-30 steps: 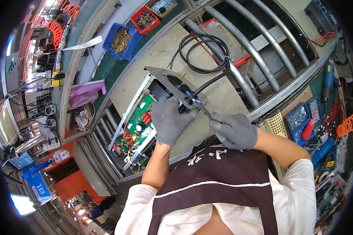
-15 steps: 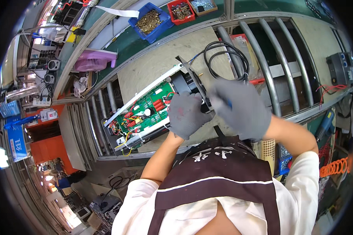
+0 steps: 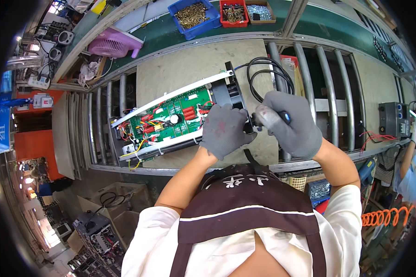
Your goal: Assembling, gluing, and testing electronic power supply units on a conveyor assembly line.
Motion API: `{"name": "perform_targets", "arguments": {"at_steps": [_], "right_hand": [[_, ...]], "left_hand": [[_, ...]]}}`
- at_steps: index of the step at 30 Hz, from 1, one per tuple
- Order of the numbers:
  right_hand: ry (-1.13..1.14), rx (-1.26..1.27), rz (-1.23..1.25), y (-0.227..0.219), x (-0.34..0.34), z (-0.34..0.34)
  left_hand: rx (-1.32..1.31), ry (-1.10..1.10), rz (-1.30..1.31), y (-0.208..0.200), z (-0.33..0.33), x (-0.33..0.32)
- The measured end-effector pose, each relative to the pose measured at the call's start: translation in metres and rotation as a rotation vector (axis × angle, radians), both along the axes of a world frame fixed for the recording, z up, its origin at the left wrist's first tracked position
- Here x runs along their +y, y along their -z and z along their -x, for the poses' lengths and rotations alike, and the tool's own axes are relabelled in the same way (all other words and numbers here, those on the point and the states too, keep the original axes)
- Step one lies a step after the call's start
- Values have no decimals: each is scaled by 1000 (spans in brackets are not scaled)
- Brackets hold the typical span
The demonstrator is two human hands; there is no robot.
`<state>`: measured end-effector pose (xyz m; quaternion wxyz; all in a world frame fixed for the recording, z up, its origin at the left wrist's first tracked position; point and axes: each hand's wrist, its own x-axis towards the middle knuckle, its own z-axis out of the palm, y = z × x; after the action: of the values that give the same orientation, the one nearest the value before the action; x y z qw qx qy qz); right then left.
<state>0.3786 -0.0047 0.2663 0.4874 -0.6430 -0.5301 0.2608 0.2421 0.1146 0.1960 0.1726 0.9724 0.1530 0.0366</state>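
A long machine chassis (image 3: 159, 148) with white rails lies slantwise before me. Inside it sits a green circuit board (image 3: 178, 107) with red and yellow wires. My left hand (image 3: 225, 131), in a grey glove, is closed over the chassis's right end, with fingers and thumb against the dark end panel (image 3: 235, 87). My gloved right hand (image 3: 293, 123) is closed around a tool with a blue-and-black handle (image 3: 287, 117), apparently a screwdriver. It points left at the panel's outer face; its tip is mostly hidden by the fingers. A black cable (image 3: 254, 87) runs from the panel's far side into a coil.
Beyond the chassis stand a blue bin (image 3: 212, 21) of brass-coloured parts, a red bin (image 3: 222, 14) and a small box (image 3: 273, 19). Metal rollers (image 3: 327, 83) flank the board underneath. A pink fan (image 3: 108, 46) is far left; a dark box-shaped device (image 3: 390, 121) stands right.
My right hand has come down and turned, so the tool's handle end shows more clearly. My left hand stays on the chassis end. The whole view has shifted and rotated slightly.
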Motion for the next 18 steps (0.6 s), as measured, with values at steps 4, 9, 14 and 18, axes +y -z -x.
{"name": "perform_targets", "arguments": {"at_steps": [4,9,14,18], "right_hand": [[29,-17,16,0,-10,-2],[60,-2,-10,9,-17,12],[-28,-217,-28,13,-23,14],[-65,-251,-221,34,-24,11]], "left_hand": [[-36,5,29,1,2,2],[-90,-13,39,5,5,2],[-113,-6,45,7,7,3],[-80,-3,57,5,7,3]]}}
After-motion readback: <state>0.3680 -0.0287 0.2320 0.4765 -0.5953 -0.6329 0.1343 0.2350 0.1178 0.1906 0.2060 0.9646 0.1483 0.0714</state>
